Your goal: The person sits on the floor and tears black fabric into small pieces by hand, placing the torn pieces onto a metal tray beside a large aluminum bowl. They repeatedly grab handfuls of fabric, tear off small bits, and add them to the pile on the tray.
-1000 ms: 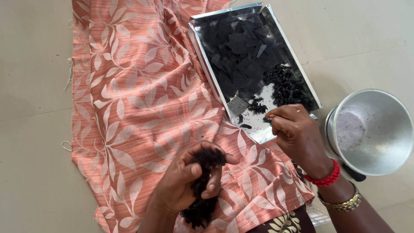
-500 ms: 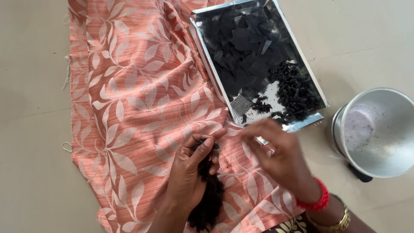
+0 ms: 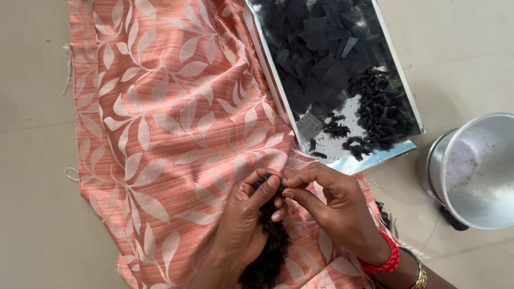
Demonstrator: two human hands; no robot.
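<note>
My left hand (image 3: 243, 225) grips a dark, fuzzy black bundle (image 3: 267, 257) that hangs down toward the bottom edge. My right hand (image 3: 334, 206), with a red bracelet and a gold bangle at the wrist, meets it at the top of the bundle, thumb and forefinger pinched there. Whether a small black piece sits between those fingers cannot be told. Both hands rest over an orange cloth with a white leaf pattern (image 3: 166, 118).
A shiny metal tray (image 3: 353, 160) at upper right holds flat black fabric squares (image 3: 321, 48) and a heap of small black twisted pieces (image 3: 383, 115). A round metal pot (image 3: 476, 171) stands on the beige tiled floor (image 3: 32, 160) at the right.
My right hand has come away from the tray's near corner and moved left to meet my left hand at the top of the black bundle. The view has shifted slightly.
</note>
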